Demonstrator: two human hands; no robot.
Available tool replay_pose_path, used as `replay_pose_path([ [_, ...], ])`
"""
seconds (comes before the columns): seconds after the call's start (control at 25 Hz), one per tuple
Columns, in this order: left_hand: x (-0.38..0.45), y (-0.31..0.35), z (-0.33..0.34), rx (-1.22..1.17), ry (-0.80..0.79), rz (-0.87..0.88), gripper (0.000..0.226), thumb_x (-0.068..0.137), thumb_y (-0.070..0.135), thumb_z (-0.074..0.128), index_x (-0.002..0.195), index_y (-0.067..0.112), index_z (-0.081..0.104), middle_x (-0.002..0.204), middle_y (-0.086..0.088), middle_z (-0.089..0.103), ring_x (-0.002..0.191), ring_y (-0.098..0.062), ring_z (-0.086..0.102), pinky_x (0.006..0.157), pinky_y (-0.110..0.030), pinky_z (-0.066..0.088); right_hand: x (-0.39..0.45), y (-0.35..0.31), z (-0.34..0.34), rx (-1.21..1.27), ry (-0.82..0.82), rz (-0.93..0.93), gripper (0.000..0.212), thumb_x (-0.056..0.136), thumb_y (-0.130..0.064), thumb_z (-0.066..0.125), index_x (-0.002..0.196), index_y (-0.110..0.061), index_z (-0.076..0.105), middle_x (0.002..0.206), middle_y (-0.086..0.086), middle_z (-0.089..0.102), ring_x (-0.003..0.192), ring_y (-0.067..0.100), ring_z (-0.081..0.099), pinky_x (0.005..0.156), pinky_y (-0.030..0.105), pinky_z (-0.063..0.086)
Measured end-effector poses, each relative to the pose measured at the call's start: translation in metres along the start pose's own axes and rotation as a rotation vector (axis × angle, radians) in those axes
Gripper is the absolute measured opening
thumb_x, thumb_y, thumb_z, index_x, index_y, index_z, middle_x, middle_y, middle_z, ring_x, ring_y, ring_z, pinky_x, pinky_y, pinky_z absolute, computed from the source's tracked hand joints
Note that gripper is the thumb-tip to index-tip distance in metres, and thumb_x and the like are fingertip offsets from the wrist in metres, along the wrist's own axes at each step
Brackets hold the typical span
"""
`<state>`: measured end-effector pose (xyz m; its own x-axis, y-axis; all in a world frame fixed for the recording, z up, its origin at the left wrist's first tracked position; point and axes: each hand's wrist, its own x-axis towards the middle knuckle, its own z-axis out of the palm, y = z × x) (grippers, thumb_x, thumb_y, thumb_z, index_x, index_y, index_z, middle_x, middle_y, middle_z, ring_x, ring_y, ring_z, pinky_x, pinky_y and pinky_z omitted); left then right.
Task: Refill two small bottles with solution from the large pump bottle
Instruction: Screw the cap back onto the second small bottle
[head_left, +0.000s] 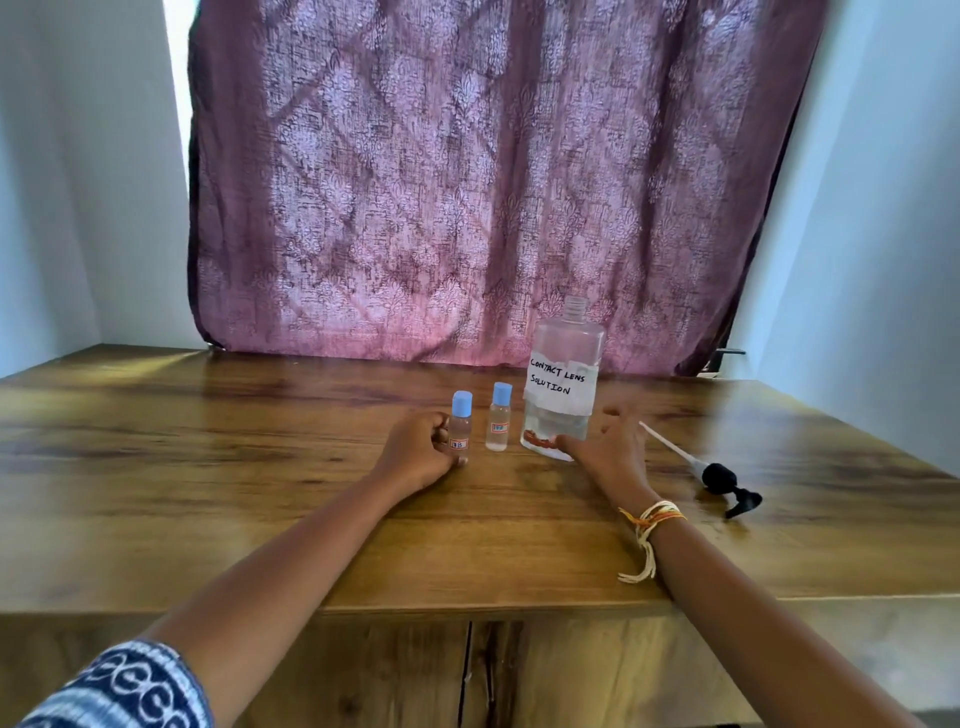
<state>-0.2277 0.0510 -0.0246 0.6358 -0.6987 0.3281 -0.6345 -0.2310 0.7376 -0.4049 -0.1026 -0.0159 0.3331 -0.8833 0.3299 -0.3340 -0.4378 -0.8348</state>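
On the wooden bench (260, 467), before a purple patterned curtain (493, 182), stand the task's three vessels. Large bottle (563, 379): clear, upright, neck uncapped, hand-lettered label "CONTACT LENS SOLUTION". Its black pump head (727, 483) with white dip tube lies flat on the bench to the right, apart from the bottle. Left small bottle (460, 428) and right small bottle (500, 418): both upright, blue-capped, standing just left of the large bottle. Left hand (421, 452): fingers curled round the left small bottle, the grip closed on its lower body, thumb by its base. Right hand (610, 449): grip spread around the lower part of the large bottle, thumb touching its near side, fingers extended and blurred on its right; whether they touch cannot be told. A thread bracelet (649, 525) circles the right wrist.
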Motion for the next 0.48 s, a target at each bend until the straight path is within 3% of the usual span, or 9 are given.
replay_pose_path([
  [0.08, 0.010, 0.000, 0.006, 0.020, -0.008, 0.005, 0.041, 0.074, 0.011, 0.079, 0.113, 0.011, 0.066, 0.103, -0.004, 0.071, 0.095, -0.018, 0.065, 0.081, -0.023, 0.047, 0.007, -0.001, 0.000, 0.040, -0.078, -0.066, 0.074, 0.054, -0.034, 0.092, 0.110, -0.028, 0.044, 0.125, 0.007, 0.054, 0.118, 0.025, 0.052, 0.100, 0.046, 0.047],
  [0.2, 0.024, -0.006, 0.012, 0.011, -0.001, 0.007, 0.040, 0.075, 0.012, 0.078, 0.113, 0.009, 0.066, 0.103, -0.005, 0.070, 0.094, -0.017, 0.065, 0.080, -0.022, 0.046, 0.019, 0.002, 0.002, 0.101, -0.151, -0.079, 0.055, 0.053, -0.029, 0.094, 0.086, -0.034, 0.050, 0.091, -0.019, 0.060, 0.081, -0.002, 0.061, 0.068, 0.014, 0.050],
  [0.28, 0.030, -0.010, 0.013, -0.003, -0.001, 0.011, 0.039, 0.075, 0.012, 0.077, 0.112, 0.009, 0.066, 0.103, -0.005, 0.072, 0.092, -0.015, 0.065, 0.078, -0.021, 0.045, 0.028, 0.008, 0.004, 0.108, -0.189, -0.109, 0.047, 0.055, -0.027, 0.093, 0.082, -0.036, 0.056, 0.083, -0.023, 0.061, 0.074, -0.009, 0.063, 0.057, 0.006, 0.047],
  [0.32, 0.033, -0.011, 0.014, -0.008, -0.001, 0.017, 0.038, 0.075, 0.012, 0.078, 0.112, 0.009, 0.067, 0.103, -0.005, 0.072, 0.091, -0.015, 0.066, 0.078, -0.022, 0.047, 0.033, 0.010, 0.003, 0.119, -0.225, -0.117, 0.047, 0.057, -0.025, 0.092, 0.089, -0.033, 0.059, 0.089, -0.021, 0.064, 0.079, -0.009, 0.064, 0.063, 0.007, 0.049],
  [0.48, 0.041, -0.014, 0.017, -0.024, -0.022, 0.023, 0.050, 0.074, 0.013, 0.078, 0.121, 0.009, 0.062, 0.106, -0.002, 0.072, 0.091, -0.013, 0.067, 0.084, -0.026, 0.052, 0.047, 0.016, 0.000, 0.151, -0.340, -0.066, 0.068, 0.063, -0.016, 0.089, 0.123, -0.013, 0.056, 0.123, 0.006, 0.066, 0.107, 0.018, 0.064, 0.098, 0.039, 0.052],
])
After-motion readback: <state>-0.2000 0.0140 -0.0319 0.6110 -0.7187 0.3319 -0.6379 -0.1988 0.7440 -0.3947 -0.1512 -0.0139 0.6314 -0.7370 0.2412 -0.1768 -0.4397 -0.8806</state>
